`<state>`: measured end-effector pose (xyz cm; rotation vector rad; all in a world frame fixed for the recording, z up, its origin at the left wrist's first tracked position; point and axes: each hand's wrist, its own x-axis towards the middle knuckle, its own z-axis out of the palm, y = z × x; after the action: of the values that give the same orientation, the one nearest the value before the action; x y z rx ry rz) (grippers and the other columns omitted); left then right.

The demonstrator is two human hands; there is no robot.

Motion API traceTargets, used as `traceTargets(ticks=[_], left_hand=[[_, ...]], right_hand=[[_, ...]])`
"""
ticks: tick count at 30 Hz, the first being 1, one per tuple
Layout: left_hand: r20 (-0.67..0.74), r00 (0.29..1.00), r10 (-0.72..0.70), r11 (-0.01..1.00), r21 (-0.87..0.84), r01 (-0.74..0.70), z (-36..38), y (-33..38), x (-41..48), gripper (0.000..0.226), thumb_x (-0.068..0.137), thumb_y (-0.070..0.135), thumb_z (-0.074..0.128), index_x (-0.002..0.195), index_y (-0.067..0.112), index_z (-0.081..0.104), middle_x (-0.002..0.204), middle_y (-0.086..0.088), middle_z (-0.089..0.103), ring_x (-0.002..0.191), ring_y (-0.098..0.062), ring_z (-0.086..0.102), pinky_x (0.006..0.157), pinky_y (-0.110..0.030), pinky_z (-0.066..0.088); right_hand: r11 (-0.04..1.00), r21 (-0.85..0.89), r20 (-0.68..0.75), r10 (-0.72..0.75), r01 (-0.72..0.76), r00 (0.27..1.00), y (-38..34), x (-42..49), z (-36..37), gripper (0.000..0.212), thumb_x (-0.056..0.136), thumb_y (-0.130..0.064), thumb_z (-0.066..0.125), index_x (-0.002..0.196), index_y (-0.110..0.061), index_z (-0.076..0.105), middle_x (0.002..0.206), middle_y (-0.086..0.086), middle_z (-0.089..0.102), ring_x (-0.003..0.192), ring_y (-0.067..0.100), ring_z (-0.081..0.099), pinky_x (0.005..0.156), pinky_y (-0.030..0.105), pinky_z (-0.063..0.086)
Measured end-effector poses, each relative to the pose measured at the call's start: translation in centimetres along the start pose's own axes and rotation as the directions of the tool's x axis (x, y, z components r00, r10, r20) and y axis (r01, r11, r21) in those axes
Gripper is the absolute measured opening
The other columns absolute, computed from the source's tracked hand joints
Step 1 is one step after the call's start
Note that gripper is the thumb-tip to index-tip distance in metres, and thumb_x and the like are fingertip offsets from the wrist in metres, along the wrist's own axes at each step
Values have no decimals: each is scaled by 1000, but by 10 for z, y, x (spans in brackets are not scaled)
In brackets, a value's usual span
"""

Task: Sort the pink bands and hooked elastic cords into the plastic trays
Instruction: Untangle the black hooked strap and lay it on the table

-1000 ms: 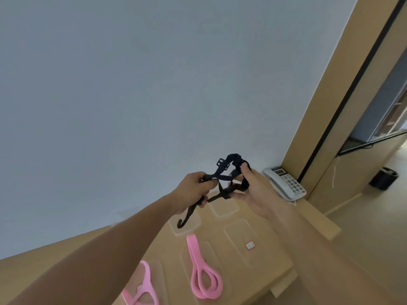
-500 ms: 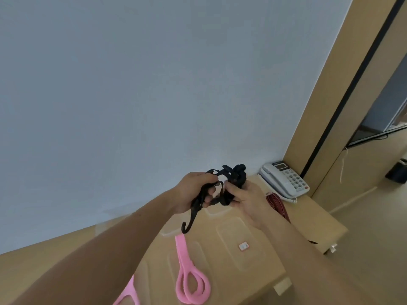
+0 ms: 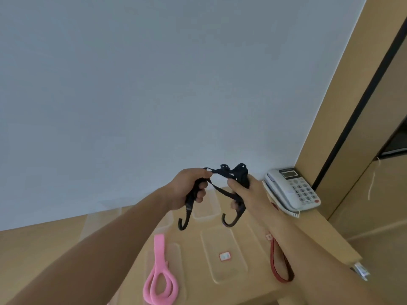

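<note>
Both hands have drawn apart since half a second ago, so the black hooked elastic cord [image 3: 222, 190] now stretches between them, and a second hook has come free below the right hand. Left hand [image 3: 189, 190] is closed around one end, its dark hook [image 3: 184, 221] hanging beneath; right hand [image 3: 246, 194] grips the bunched rest, the other hook [image 3: 231, 219] dangling. They hold it above the clear plastic trays [image 3: 222, 254] on the light wooden table [image 3: 319, 236]. One pink rubber band [image 3: 158, 276] lies looped in the near-left tray. A dark red strap [image 3: 279, 265] has come into view on the table. A small red-and-white label [image 3: 224, 256] sits in the middle tray, unreadable. A white desk telephone [image 3: 290, 190] stands beyond.
</note>
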<state>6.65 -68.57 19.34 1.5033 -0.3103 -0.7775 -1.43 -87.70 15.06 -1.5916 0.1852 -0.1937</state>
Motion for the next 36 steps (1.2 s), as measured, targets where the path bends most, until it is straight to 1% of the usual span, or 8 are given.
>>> traceTargets(ticks=[4,8,12,17,19,24,28,36], left_hand=[[-159,985,74,984,174,-45,-17,1,1,14,84,9,65,78,11,52,57,-1,43,45,-18,38,47,-26,31],[-213,975,65,872,487,48,-42,-9,-3,20,74,12,77,82,11,59,55,3,48,45,-12,40,48,-24,31],[-254,954,160,596,795,112,-50,-28,-2,19,75,25,78,78,22,59,68,6,57,58,-11,52,53,-23,37],[-280,903,327,147,959,244,-54,-39,-3,31,85,48,63,70,29,43,66,10,55,61,-13,53,50,-25,33],[-261,918,300,209,956,204,-47,-42,-1,30,80,50,66,79,28,46,71,9,57,65,-13,54,53,-26,37],[-124,992,13,651,754,86,-20,-37,5,35,80,25,67,108,22,47,85,6,53,70,-10,50,57,-24,38],[-92,994,64,550,834,42,-27,-39,7,13,83,17,65,91,20,56,80,3,58,66,-12,55,54,-20,39],[-278,894,352,505,860,69,-45,-49,8,21,83,14,63,78,21,44,84,0,50,64,-19,53,52,-27,37]], right_hand=[[952,-306,134,43,1,990,6,5,-36,65,61,-70,72,107,-29,53,72,-5,59,58,10,50,60,27,39],[606,-795,70,24,41,997,6,17,-78,56,72,-51,77,121,-37,55,108,-21,57,96,5,55,76,22,42],[545,-834,-204,-165,-84,965,-2,32,-91,13,87,-33,67,99,-27,68,100,-4,67,91,18,61,73,34,48],[521,-843,-322,-285,-136,903,-10,35,-82,19,94,-37,57,89,-20,65,78,-6,61,70,18,57,54,31,40],[511,-850,-240,-159,-128,958,-11,35,-67,27,92,-41,60,76,-19,60,71,-3,61,67,20,58,52,29,37],[864,-480,20,185,-153,982,-13,29,-44,34,74,-43,73,79,-17,51,61,-13,50,59,12,46,59,30,32],[944,-324,-140,24,-69,990,-22,32,-50,14,82,-18,65,75,-7,62,59,-1,60,60,19,54,59,31,38],[970,214,-443,202,-116,874,-34,41,-64,10,80,-10,61,71,-10,56,48,-2,49,41,16,51,48,28,40]])
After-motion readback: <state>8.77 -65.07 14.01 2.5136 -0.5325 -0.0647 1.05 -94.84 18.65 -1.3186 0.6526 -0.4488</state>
